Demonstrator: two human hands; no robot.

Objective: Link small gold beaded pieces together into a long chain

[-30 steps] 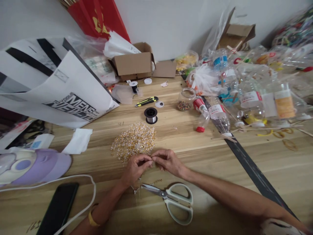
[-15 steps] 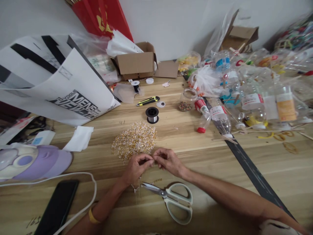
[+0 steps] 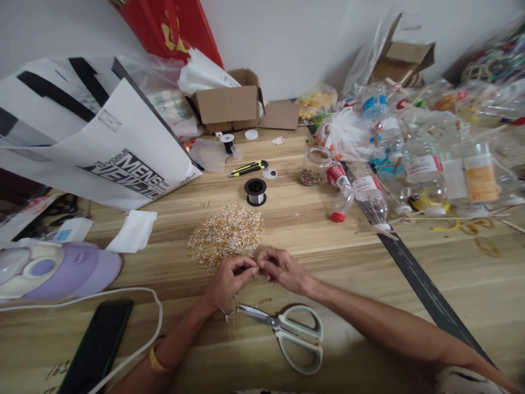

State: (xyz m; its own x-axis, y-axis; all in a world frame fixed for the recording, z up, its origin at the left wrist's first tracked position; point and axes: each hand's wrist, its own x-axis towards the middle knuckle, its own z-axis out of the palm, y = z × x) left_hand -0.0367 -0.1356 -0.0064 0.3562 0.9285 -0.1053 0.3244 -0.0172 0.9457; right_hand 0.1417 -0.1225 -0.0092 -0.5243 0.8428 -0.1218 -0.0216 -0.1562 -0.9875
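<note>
My left hand (image 3: 233, 278) and my right hand (image 3: 283, 269) meet fingertip to fingertip over the wooden table, both pinched closed. Whatever sits between the fingertips is too small to make out. Just beyond them lies a pile of gold and clear beads (image 3: 225, 232). Below my left hand a short beaded strand (image 3: 229, 313) hangs or lies by the scissors' tips; its upper end is hidden by the hand. A pair of scissors (image 3: 283, 325) with pale handles rests on the table under my hands, blades slightly apart. Past the pile stands a black spool of silvery wire (image 3: 255, 192).
A yellow-black utility knife (image 3: 248, 168), a spool of dark thread (image 3: 227, 144) and a bead jar (image 3: 314, 167) stand farther back. Plastic bottles (image 3: 369, 191) crowd the right. At left are a white paper bag (image 3: 123, 148), a phone (image 3: 96, 347) and a white cable (image 3: 158, 312).
Both hands stay pinched together at nearly the same place, with only a very slight shift of the fingers. The things on the table have not visibly moved.
</note>
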